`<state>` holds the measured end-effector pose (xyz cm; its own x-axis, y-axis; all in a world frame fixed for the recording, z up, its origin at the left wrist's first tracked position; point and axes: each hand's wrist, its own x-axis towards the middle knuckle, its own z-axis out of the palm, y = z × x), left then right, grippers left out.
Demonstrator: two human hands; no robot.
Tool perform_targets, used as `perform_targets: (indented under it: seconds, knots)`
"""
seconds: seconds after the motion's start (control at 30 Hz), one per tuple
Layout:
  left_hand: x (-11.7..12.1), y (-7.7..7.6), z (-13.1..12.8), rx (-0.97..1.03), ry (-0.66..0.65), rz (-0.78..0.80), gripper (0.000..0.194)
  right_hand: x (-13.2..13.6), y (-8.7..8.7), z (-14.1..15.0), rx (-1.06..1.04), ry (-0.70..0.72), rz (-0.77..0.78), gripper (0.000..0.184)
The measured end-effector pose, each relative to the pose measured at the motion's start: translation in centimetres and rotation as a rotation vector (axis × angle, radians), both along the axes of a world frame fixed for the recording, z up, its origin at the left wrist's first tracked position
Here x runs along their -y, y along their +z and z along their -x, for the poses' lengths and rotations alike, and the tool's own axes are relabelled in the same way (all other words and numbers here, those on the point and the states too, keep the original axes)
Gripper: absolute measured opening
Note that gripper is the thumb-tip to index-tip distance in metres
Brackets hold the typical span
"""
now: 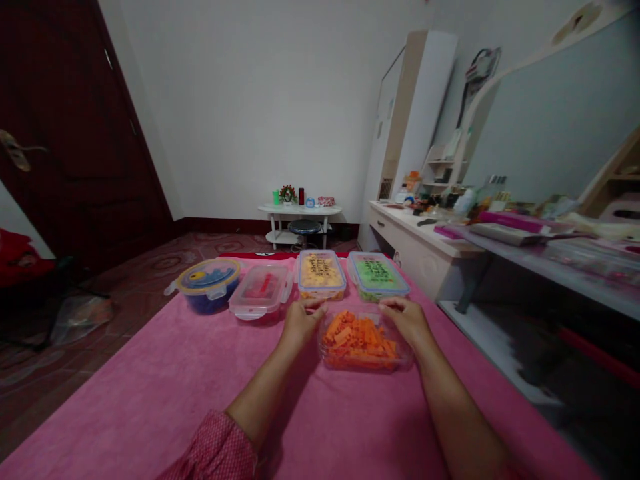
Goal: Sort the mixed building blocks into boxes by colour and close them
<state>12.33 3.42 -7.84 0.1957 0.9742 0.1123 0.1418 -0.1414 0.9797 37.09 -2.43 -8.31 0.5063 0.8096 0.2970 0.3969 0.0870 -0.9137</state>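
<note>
A clear plastic food container [337, 363] without a lid stands on the pink cloth, holding a heap of orange pieces [360, 340] that look like small building blocks. My left hand [301, 321] grips its far left corner between thumb and fingers. At the far right corner, my right hand [407, 319] pinches the rim in the same way. Just behind are two lidded containers with dark writing on top, one with yellow contents [320, 272] and one with green contents [379, 275]. The fingertips are partly hidden by the hands.
Left of these stand a lidded container with red contents [263, 290] and a round one with blue contents [207, 283]. A cluttered dressing table [425, 233] runs along the right. Beyond the pink-covered surface [200, 400] are a stool [305, 227] and a low white table [280, 210].
</note>
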Motion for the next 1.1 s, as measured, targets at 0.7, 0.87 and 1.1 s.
perform_targets:
  seconds: [0.7, 0.87, 1.1]
  knots:
    - [2.0, 1.5, 2.0, -0.438, -0.091, -0.154, 0.049, 0.2, -0.5, 3.0, 0.12, -0.044, 0.023, 0.025]
    - [5.2, 3.8, 0.9, -0.876, -0.003, -0.522, 0.039, 0.4, -0.3, 2.9, 0.142, -0.083, 0.029, 0.025]
    - [6.4, 2.5, -0.4, -0.866, -0.186, -0.658, 0.051, 0.2, -0.7, 2.7, 0.128, -0.07, 0.044, 0.023]
